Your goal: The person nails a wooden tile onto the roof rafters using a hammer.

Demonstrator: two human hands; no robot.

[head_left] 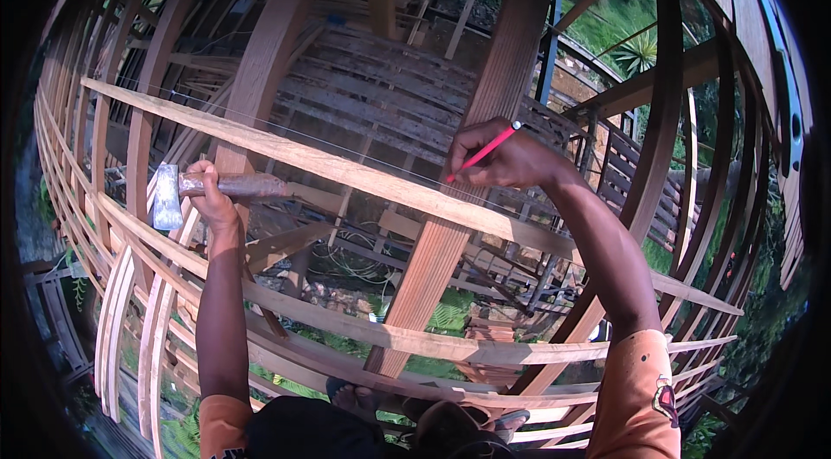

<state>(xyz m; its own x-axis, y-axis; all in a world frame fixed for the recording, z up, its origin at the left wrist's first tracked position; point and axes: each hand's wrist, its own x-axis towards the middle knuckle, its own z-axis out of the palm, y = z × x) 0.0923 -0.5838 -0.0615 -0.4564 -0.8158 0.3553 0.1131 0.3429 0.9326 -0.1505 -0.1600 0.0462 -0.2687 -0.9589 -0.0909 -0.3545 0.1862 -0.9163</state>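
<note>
amid wooden beams (511, 52), right fingers (473, 135) hold red pencil (485, 152)

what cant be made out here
All in the head view:
Red pencil: the lower tip is too small to tell whether it touches the brown beam.
Right hand: the palm is turned away, hidden by the hand's own back.
Hatchet-like tool: part of the handle is hidden under the fingers of the left hand.
Orange right sleeve: cut off by the lower edge.
</note>
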